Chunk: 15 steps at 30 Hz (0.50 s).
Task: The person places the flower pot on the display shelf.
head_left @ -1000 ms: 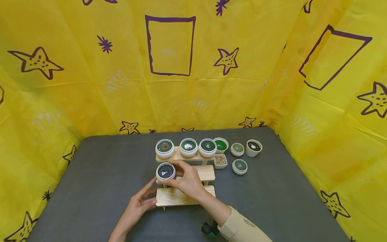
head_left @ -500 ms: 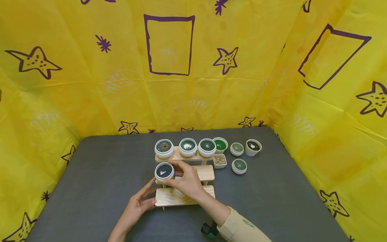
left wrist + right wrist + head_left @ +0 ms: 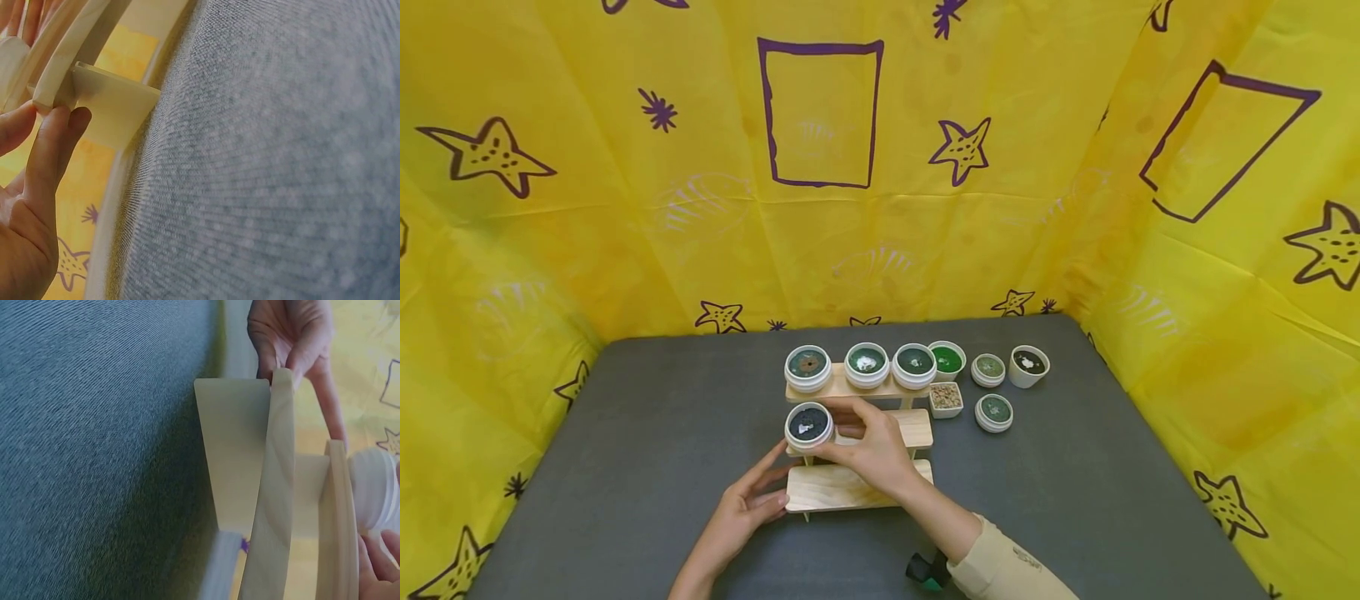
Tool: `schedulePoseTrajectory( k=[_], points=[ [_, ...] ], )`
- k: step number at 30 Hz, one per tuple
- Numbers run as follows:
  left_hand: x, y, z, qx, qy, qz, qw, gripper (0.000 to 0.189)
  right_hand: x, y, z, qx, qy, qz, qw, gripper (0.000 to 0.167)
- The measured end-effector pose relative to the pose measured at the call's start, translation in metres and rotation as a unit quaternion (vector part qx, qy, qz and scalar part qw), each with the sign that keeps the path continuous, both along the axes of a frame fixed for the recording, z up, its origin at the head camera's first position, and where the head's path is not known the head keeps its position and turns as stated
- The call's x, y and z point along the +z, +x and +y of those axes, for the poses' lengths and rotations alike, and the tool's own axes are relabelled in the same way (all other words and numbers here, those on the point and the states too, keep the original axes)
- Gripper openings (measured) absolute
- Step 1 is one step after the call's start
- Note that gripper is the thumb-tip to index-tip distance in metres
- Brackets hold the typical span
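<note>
A small round white pot (image 3: 808, 426) with a dark, shiny filling stands at the left end of the middle step of a three-step wooden stand (image 3: 846, 487). My right hand (image 3: 874, 446) holds the pot's right side between thumb and fingers; in the right wrist view its fingers (image 3: 375, 559) are beside the white pot (image 3: 373, 487), partly cut off. At the stand's left, my left hand (image 3: 739, 508) pinches the end of the lowest board, and its index finger reaches up toward the pot. The left wrist view shows thumb and fingers on the board's corner (image 3: 47, 94).
Along the top step sit three white pots, including one with a brown centre (image 3: 808, 364). To the right are a green-filled cup (image 3: 947, 360), a square dish of beige bits (image 3: 946, 398), two small green-topped pots (image 3: 994, 412) and a dark-filled cup (image 3: 1028, 363). Yellow patterned cloth surrounds the grey table.
My right hand has shifted slightly to the right, its thumb drawing back a little along the pot's side. The pot and my left hand have stayed in place.
</note>
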<state>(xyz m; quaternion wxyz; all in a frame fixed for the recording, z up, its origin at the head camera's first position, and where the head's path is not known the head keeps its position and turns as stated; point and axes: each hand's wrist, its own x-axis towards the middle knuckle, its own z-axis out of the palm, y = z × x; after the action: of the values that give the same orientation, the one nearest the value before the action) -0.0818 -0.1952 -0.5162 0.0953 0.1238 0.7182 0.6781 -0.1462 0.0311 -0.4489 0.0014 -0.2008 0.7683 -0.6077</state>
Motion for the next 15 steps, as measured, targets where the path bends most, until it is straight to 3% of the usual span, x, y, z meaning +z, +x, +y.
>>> schedulePoseTrajectory(
  k=[15],
  points=[
    [0.0, 0.0, 0.0, 0.006, 0.001, 0.0, 1.0, 0.072, 0.004, 0.004, 0.035, -0.028, -0.027, -0.019, 0.9991, 0.051]
  ],
)
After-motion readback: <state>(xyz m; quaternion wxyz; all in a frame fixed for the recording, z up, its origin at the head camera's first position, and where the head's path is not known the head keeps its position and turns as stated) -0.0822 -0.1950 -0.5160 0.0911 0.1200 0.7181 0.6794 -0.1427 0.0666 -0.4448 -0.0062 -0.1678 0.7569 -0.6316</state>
